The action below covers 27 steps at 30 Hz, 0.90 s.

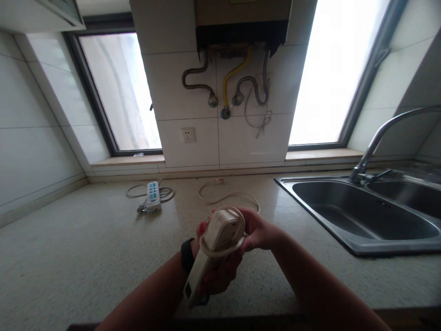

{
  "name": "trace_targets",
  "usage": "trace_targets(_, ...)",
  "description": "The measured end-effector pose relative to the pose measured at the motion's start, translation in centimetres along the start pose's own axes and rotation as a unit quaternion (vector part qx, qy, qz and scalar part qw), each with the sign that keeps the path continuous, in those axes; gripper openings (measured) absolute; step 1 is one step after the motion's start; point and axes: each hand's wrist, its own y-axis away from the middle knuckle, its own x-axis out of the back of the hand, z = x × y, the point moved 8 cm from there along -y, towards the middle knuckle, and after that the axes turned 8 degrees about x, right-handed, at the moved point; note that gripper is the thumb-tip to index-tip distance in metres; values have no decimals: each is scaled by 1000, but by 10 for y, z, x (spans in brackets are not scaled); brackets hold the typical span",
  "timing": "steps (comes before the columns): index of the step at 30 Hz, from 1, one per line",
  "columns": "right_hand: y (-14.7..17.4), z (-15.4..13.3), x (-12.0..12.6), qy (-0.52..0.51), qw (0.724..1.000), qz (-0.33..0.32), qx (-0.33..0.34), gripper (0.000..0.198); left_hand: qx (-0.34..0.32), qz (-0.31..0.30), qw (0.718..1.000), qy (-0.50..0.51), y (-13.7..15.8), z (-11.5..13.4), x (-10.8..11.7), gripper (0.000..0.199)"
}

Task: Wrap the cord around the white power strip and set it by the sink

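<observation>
In the middle of the view, above the counter's front part, a white power strip [215,243] is tilted with its far end raised. My left hand [222,276], with a dark band at the wrist, is wrapped round it from below. A loop of the strip's pale cord [223,252] goes around its upper end. My right hand [258,230] is closed at that end, pinching the cord; its fingertips are partly hidden behind the strip. The cord's loose length [225,197] curves over the counter behind my hands, with its plug [219,180] near the wall.
A second power strip [153,195] with blue-marked sockets lies on the speckled counter [103,248] at left, its grey cord coiled beside it. A steel double sink [330,239] with a faucet [374,142] is at right. A wall socket [188,135] and a water heater [243,27] are ahead.
</observation>
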Motion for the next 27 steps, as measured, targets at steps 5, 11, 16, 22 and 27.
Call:
trace_targets(5,-4,-3,-4,-115,993,35,18,58,21,62,997,-43,-1,7,7,105)
trace_targets(11,3,7,13,-111,991,81,-4,39,-87,187,973,-101,9,48,-2,114)
trace_targets(16,7,9,34,-24,991,133,2,33,-151,301,937,-90,28,67,3,99)
trace_targets(22,7,13,34,2,992,126,-20,35,-150,336,926,-85,29,70,5,88)
trace_targets(27,4,11,27,10,996,89,-2,46,-170,362,911,-98,30,71,8,73)
